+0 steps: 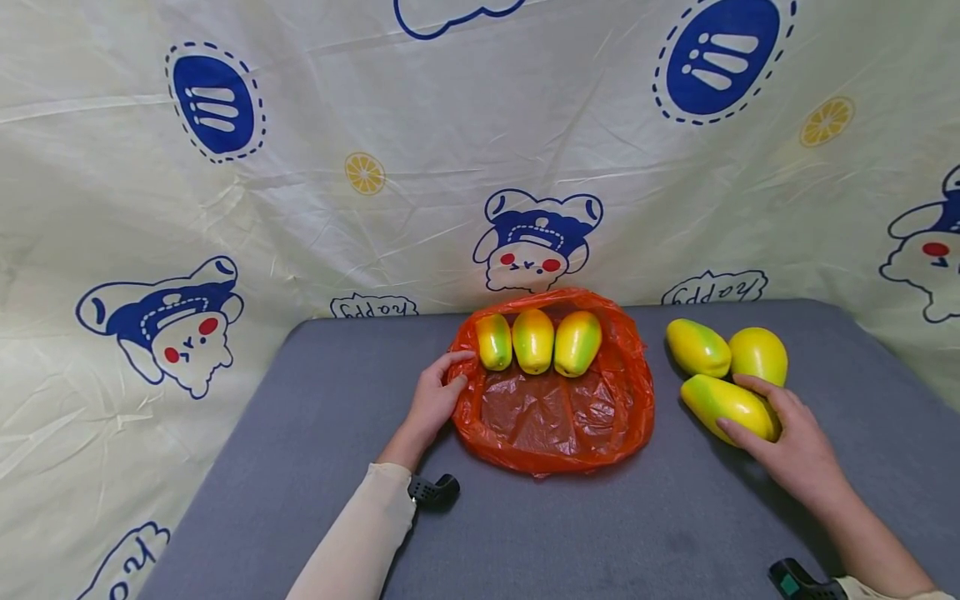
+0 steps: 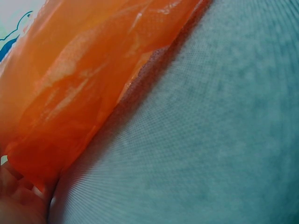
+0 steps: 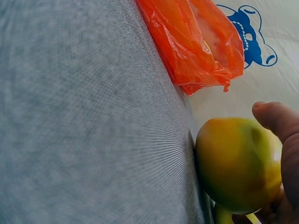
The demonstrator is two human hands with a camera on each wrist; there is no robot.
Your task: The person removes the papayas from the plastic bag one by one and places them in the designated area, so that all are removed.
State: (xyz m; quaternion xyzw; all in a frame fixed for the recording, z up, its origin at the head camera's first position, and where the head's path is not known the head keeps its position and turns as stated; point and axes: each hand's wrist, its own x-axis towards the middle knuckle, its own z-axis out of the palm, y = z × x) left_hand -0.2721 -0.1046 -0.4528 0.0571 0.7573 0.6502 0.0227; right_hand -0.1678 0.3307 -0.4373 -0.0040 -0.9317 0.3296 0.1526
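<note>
An orange plastic bag [image 1: 558, 417] lies flat and open on the grey table [image 1: 315, 433]. Three yellow-green mangoes [image 1: 533, 340] lie in a row at the bag's far edge. My left hand [image 1: 438, 392] pinches the bag's left rim [image 2: 70, 107]. To the right of the bag lie three more mangoes. My right hand [image 1: 783, 433] curls round the nearest mango [image 1: 726, 406], with its thumb [image 3: 275, 119] over the fruit [image 3: 236, 163]. The other two mangoes [image 1: 698, 347] [image 1: 759, 355] lie just behind it.
A cream cloth with blue cartoon prints [image 1: 536, 237] hangs behind the table and drapes down on both sides. The bag's crumpled end [image 3: 201, 51] shows in the right wrist view. Bare grey tabletop lies in front of the bag.
</note>
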